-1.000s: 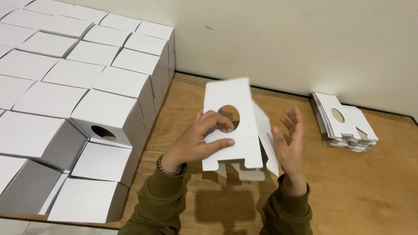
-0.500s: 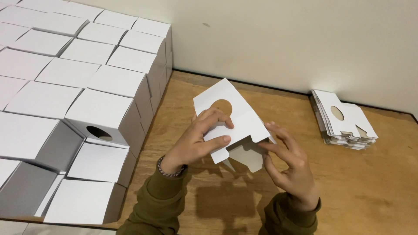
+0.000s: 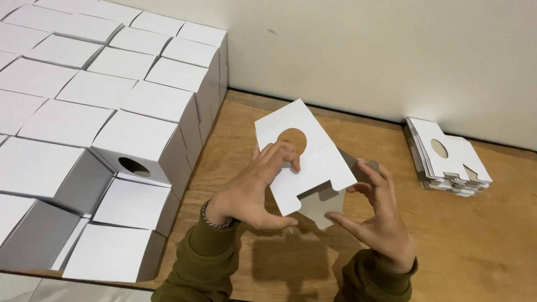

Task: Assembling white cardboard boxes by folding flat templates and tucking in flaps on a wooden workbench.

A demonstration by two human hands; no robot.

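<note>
Seen from the head camera, the flat white cardboard box blank with a round cut-out hole (image 3: 305, 159) is held in the air above the wooden desk (image 3: 492, 240), roughly midway between the block of folded boxes and the pile of spare blanks. The left hand (image 3: 254, 190) is clamped on the blank's near left edge, thumb underneath and fingers spread over the top face just beside the hole. The right hand (image 3: 375, 215) is spread wide at the blank's right side; its fingertips reach behind a grey-shadowed panel and its thumb points toward the lower flap, but whether they truly press the card I cannot tell. To the left of the blank stands a large block of finished white cardboard boxes (image 3: 106, 95), packed edge to edge, with one box (image 3: 140, 154) turned so its round hole faces up and toward the person. To the right of the blank, well apart and near the pale wall (image 3: 391, 50), lies a small stack of unfolded white blanks (image 3: 447, 159) with the same cut-outs. As a judgement: the blank is only partly opened and gripped mostly from one side, so uneven pressure could crease a panel off its score line or tear the thin card around the hole, and a loose hold on the right could let the flap spring flat.
</note>
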